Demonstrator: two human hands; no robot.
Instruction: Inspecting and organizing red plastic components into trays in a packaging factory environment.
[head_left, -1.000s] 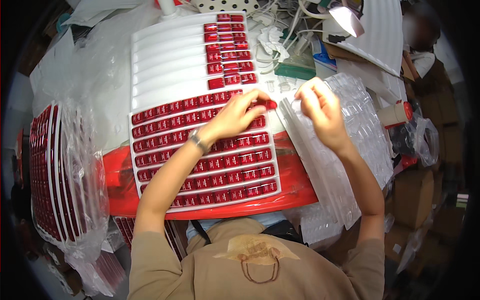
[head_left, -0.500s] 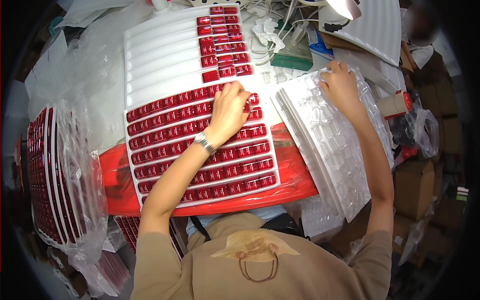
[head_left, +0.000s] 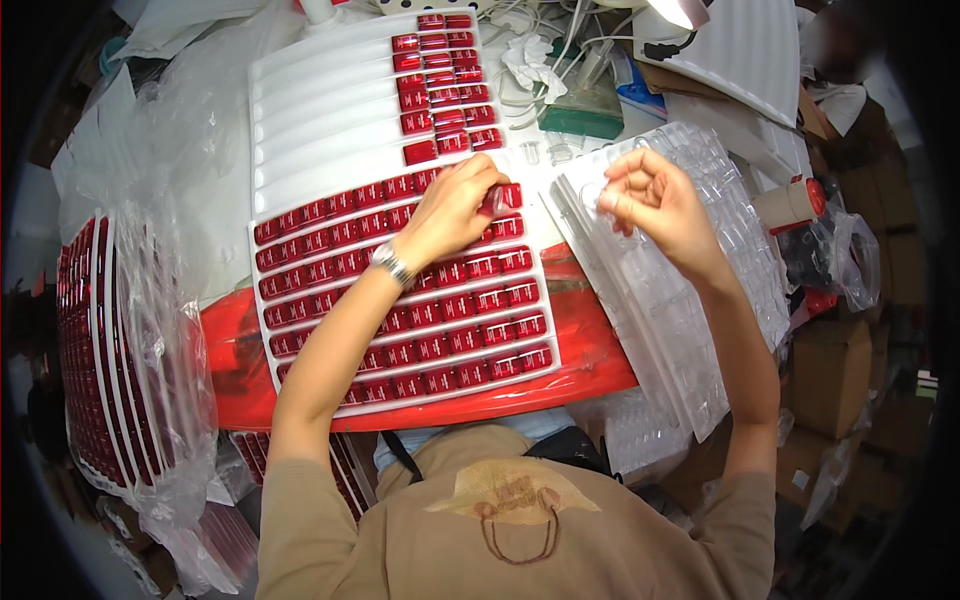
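Observation:
A white ribbed tray (head_left: 300, 140) lies in front of me on a red surface (head_left: 590, 340), its near rows filled with small red rectangular pieces (head_left: 430, 340). My left hand (head_left: 455, 205) rests on the tray's middle row, fingers closed around one red piece near the row's right end. A watch sits on that wrist. My right hand (head_left: 655, 200) hovers over a stack of clear plastic blister sheets (head_left: 690, 300) to the right, fingertips pinched on a small clear piece.
Filled trays wrapped in clear plastic (head_left: 110, 360) stand on edge at the left. Cables, a green box (head_left: 585, 115) and white trays (head_left: 745, 50) crowd the back. A tape roll (head_left: 790, 205) and cardboard boxes (head_left: 830, 370) sit at the right.
My right hand has come back from the far edge of the clear sheets toward the middle, pinching a clear piece. My left hand stays on the tray's middle row.

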